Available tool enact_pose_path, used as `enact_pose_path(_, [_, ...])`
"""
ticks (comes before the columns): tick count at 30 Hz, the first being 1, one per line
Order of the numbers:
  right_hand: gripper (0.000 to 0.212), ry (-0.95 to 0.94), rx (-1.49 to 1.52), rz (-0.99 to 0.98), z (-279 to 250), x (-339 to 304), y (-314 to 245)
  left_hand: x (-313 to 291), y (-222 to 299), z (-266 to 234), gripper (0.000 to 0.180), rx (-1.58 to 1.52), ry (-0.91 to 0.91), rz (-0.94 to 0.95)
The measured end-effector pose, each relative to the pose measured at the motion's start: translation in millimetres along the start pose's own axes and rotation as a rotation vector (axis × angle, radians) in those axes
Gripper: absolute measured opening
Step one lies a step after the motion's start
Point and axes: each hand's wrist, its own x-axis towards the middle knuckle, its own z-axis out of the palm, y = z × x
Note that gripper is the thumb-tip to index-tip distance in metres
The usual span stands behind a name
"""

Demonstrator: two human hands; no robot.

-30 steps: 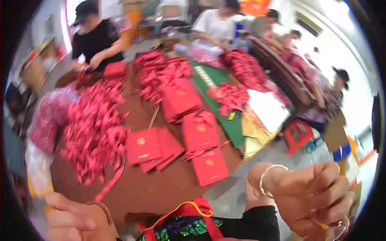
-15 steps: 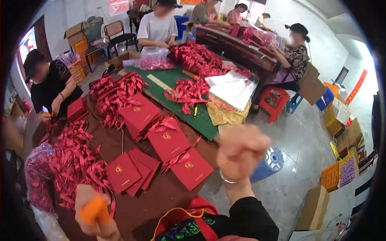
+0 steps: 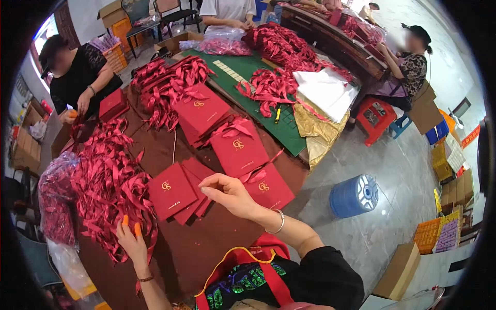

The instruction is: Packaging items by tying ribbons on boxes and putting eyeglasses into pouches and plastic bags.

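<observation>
My left hand (image 3: pixel 133 242), with orange covers on two fingertips, reaches into the near edge of a heap of red ribbons (image 3: pixel 106 191). Its fingers are stretched and apart, and no object shows in its grasp. My right hand (image 3: pixel 230 195), a silver bangle at its wrist, hovers with loosely bent fingers over a fanned stack of flat red square packets (image 3: pixel 170 191) stamped with a gold emblem. Nothing is visible between its thumb and fingers. Further red packets (image 3: pixel 240 147), some with ribbon lying on them, are stacked just beyond it. Whether they are bags or boxes I cannot tell.
A brown cloth (image 3: pixel 201 250) covers the table. Beyond lies a green mat (image 3: pixel 217 77) with ribbons, white sheets (image 3: pixel 328 90) and a yellow cutter (image 3: pixel 278 114). A blue water bottle (image 3: pixel 346 199) stands on the floor at right. A co-worker (image 3: pixel 77 72) works at left; others sit farther back.
My right hand has swung left from beyond the table's right edge to over the packets. My left hand has moved forward to the ribbons. The view has shifted downward.
</observation>
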Motion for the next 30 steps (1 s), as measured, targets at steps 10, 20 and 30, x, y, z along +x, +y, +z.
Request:
enact_pose_path(10, [0.019, -0.125, 0.019, 0.325, 33.9, 2.5, 62.3, -55.0, -21.2, 25.4, 0.017, 0.091, -0.056, 0.002])
enact_pose_path(20, [0.013, -0.154, -0.073, 0.45, 50.0, 8.4, 91.6, -42.9, 16.6, -4.4, 0.012, -0.26, 0.149, -0.148])
enact_pose_path(30, [0.015, -0.155, -0.468, 0.182, 43.7, 15.9, 92.9, -68.5, -0.1, -21.9, 0.037, -1.093, -0.175, -0.679])
